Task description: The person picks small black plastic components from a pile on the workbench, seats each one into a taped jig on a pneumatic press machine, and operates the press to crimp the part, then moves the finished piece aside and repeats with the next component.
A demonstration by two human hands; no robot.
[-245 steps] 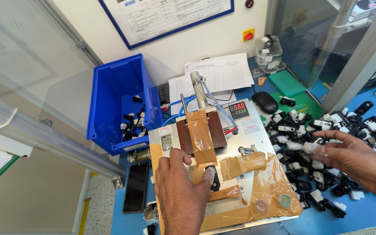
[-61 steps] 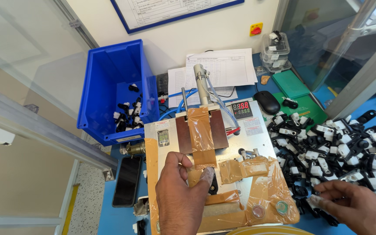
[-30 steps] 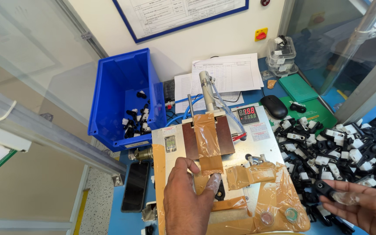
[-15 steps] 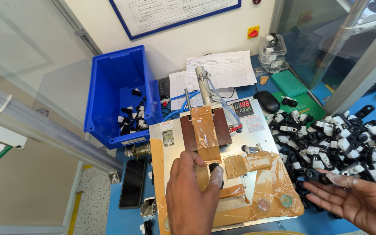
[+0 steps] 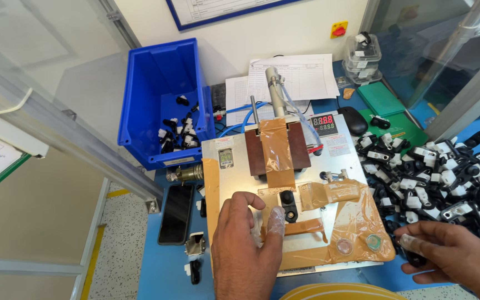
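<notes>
left hand (image 5: 245, 250) sits low on the taped metal fixture plate (image 5: 234, 178), fingers curled loosely, not gripping anything. its fingertip, capped in a clear finger cot (image 5: 276, 219), is just beside the small black part (image 5: 289, 204) seated in the middle of the plate; whether it touches the part, i cannot tell. brown tape (image 5: 356, 222) covers much of the plate's lower half, and a strip of it runs up over the dark press block (image 5: 276, 147) behind the part.

right hand (image 5: 451, 258) is down at the lower right on the blue desk (image 5: 162, 272), at the near edge of the heap of black and white clips (image 5: 440, 172). its grip is closed around a dark piece (image 5: 415, 258), thumb tip also capped in a clear cot, though the piece is mostly hidden by the fingers.

behind the press block stands a grey upright cylinder (image 5: 275, 91) with blue hoses, and a small red digital readout (image 5: 324, 123) sits to its right. a blue bin (image 5: 162, 83) with a few black and white pieces stands at the left, a dark phone (image 5: 175, 214) lies flat beside the plate, and paper sheets (image 5: 301, 75) lie against the wall.
</notes>
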